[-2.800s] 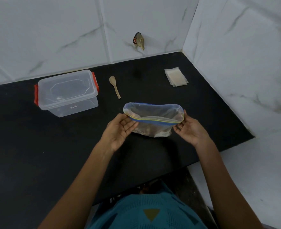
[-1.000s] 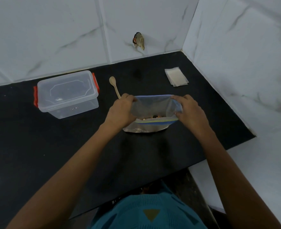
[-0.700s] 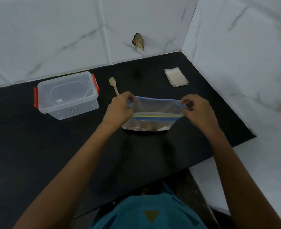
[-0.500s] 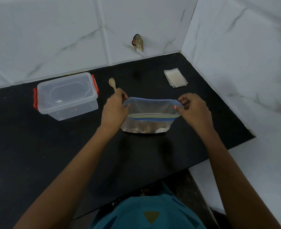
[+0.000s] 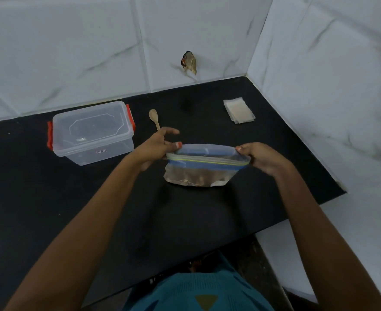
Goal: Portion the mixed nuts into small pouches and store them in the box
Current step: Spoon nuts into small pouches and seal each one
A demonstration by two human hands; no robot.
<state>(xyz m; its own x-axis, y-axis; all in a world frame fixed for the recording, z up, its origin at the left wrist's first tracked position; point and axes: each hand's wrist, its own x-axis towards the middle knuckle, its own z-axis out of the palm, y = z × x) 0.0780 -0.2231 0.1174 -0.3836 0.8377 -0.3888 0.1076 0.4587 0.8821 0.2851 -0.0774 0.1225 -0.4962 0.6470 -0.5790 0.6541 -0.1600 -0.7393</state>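
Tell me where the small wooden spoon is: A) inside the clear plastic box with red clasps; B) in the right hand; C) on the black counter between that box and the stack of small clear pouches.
C: the wooden spoon lies on the black counter, right of the clear plastic box, left of the pouches.

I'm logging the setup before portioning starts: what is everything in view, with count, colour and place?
counter: 1, black, against white tiled walls
bag: 1, clear with blue zip, mid counter
nuts: several, brown, inside bag
box: 1, clear with red latches, back left
spoon: 1, wooden, right of box
pouches: 1 small stack, clear, back right
scrap: 1, brownish, on back wall
left hand: pinches bag's left end
right hand: pinches bag's right end
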